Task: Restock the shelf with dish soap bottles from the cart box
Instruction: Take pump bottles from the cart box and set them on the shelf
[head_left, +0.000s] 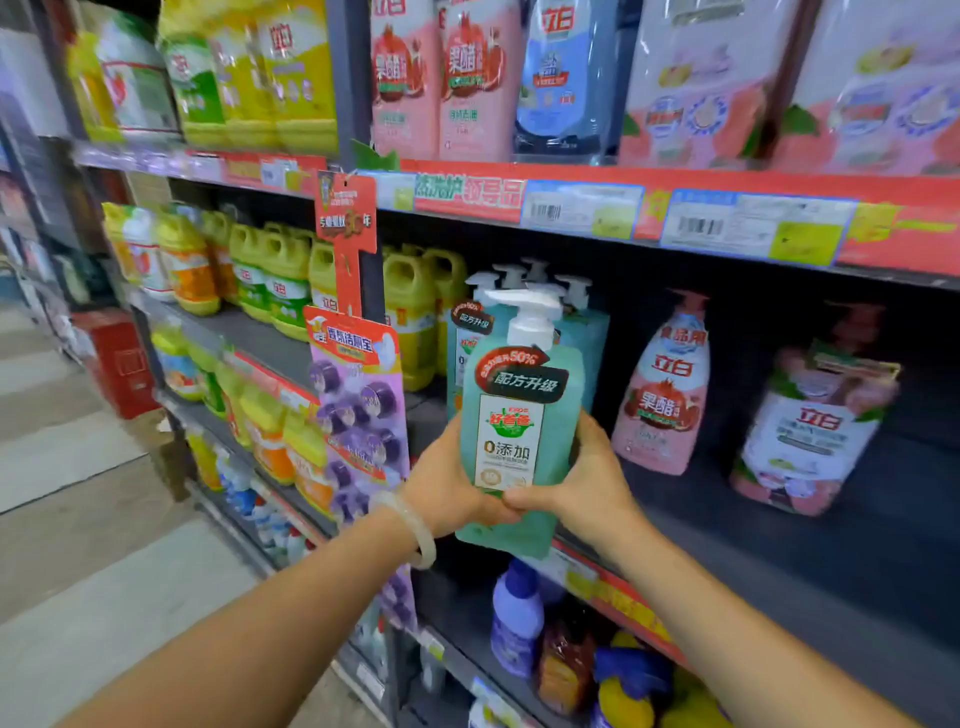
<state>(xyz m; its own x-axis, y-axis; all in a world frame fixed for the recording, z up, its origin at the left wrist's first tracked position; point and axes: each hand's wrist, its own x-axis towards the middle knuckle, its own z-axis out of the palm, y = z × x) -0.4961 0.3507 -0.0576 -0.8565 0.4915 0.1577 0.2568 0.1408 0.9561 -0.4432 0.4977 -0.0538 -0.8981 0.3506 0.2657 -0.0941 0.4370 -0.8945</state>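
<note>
Shelf: the dark middle shelf (779, 545) runs across the right of the view, with a red price strip along its front edge; much of its right part is bare between the products.

Row: a short file of teal pump bottles (582, 327) stands at the left end of that shelf, white pumps up, just behind the one being held.

Neighbours: a pink pump bottle (662, 400) stands well to the right of the row, and yellow jugs (415, 312) stand just to its left.

Bottle: the teal dish soap bottle (519, 415) is upright, label facing the person, held in the air at the shelf's front edge, its base just below the lip and not yet set down.

Left hand: the left hand (447, 483) wraps the bottle's lower left side, fingers closed round the back out of sight, thumb across the front near the base. A pale bangle (415, 525) sits on the wrist.

Right hand: the right hand (587, 483) cups the lower right side, thumb pressed on the front beside the other thumb, fingers curled behind.

Handling: it looks full, so fairly heavy for its size; the plastic body is stiff but smooth, probably a little slippery. The low two-handed hold on the body seems sound.

Weak point: the white pump (530, 312) is the part I would not lift by; it could twist or snap.

Cart box: not in view.
</note>
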